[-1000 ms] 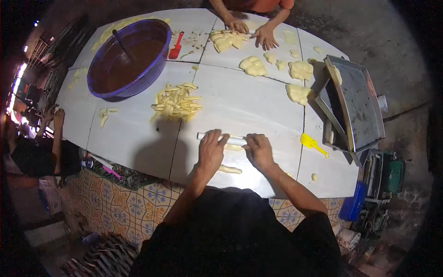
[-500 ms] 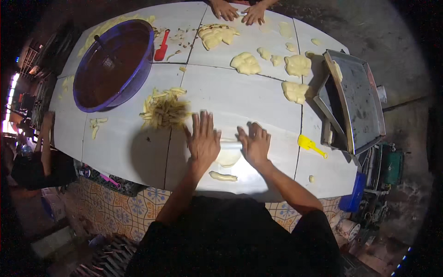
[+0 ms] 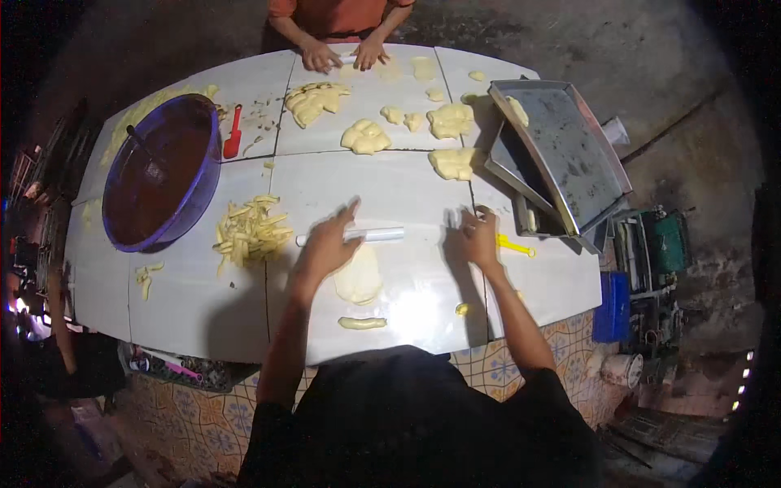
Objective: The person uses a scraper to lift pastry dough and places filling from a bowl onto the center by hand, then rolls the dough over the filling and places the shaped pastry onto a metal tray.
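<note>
My left hand [image 3: 327, 250] lies across the left part of a pale rolling pin [image 3: 382, 234], index finger and thumb spread apart. Just below the pin is a flattened oval of dough [image 3: 358, 281], and nearer me a short rolled dough stick [image 3: 363, 323]. Off to the right, away from the pin, my right hand [image 3: 480, 237] is over the head of a yellow spatula [image 3: 517, 246]; only the spatula's handle shows. The right fingers are bent and look apart, with nothing visible between them. A small yellow blob [image 3: 462, 310] lies left of my right forearm.
A purple basin [image 3: 213, 163] of brown mixture stands at left, beside a red spatula [image 3: 233, 134]. Cut dough strips [image 3: 248, 232] are piled left of my left hand. Dough lumps [image 3: 366, 137] lie further back. Stacked metal trays [image 3: 569, 154] occupy the right. Opposite, a person's hands [image 3: 342, 55] work.
My right hand has left the rolling pin and moved right to the yellow spatula. The dough has shifted below the pin, which now sits further forward. The view has moved, showing more of the person opposite.
</note>
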Demonstrator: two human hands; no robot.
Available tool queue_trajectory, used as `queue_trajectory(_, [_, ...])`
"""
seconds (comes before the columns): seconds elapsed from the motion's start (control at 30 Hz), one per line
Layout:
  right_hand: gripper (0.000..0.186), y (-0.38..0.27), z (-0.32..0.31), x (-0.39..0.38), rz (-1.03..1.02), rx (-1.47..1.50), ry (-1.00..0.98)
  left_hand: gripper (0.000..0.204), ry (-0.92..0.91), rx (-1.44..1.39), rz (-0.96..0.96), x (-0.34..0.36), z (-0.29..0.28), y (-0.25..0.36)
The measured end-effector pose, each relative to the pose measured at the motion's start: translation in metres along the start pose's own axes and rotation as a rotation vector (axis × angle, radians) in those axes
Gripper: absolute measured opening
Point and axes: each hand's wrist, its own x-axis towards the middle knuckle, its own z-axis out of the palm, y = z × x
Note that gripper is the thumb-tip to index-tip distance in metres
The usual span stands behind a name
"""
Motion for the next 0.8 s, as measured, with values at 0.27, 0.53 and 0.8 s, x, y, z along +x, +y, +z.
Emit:
queue_trajectory(0.27, [0.021,0.132,-0.031,-0.046,-0.090,-0.314,-0.200,0.066,0.514,0.318,-0.136,-0.082,0.021,-0.007])
queue_trajectory(0.53, [0.019,-0.083,-0.018,0.055,-0.032,0.382,-0.494,0.060,0.967,0.455,-0.622,-0.231,0.053,-0.049])
queue_trajectory(0.8, [0.017,-0.461,0.040,0.225,-1.101,0.298,-0.450,0.043,1.037,0.327,-0.791,-0.209,0.030,-0.029])
